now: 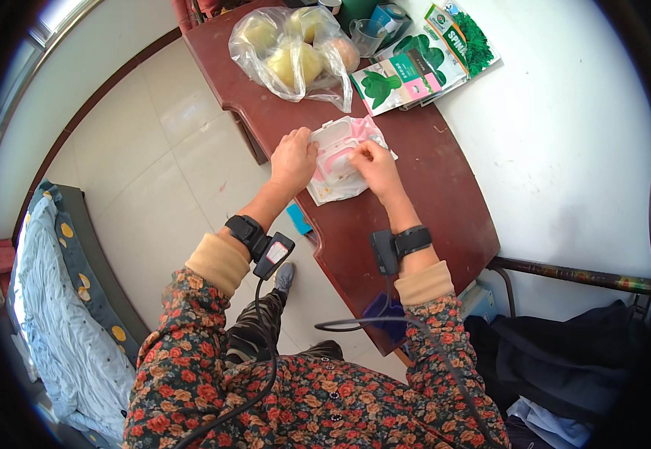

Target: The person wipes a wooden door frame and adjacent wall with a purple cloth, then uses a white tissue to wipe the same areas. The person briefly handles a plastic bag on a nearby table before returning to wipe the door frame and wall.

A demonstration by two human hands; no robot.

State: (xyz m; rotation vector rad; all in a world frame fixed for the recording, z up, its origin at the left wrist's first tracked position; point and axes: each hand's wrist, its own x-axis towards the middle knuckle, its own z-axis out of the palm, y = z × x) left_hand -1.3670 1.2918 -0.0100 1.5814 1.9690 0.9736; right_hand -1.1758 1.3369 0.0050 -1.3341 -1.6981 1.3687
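Note:
A pink and white soft pack of wet wipes [336, 192] lies on the dark red table. Its clear plastic flip lid [332, 132] stands open. My left hand [293, 160] grips the pack at its left side, by the lid's hinge, with the fingertips partly hidden. Over the pink-rimmed opening, my right hand [379, 171] has thumb and forefinger pinched together on what looks like the edge of a white wipe [341, 163]. Most of that wipe is still inside the opening.
Beyond the pack, a clear plastic bag of yellow fruit [294, 62] sits on the table [420, 163]. Vegetable seed packets [398, 81] and a clear plastic cup [367, 37] are beside it. A purple cloth [384, 314] lies near the front edge. Black cables run from both wrist straps.

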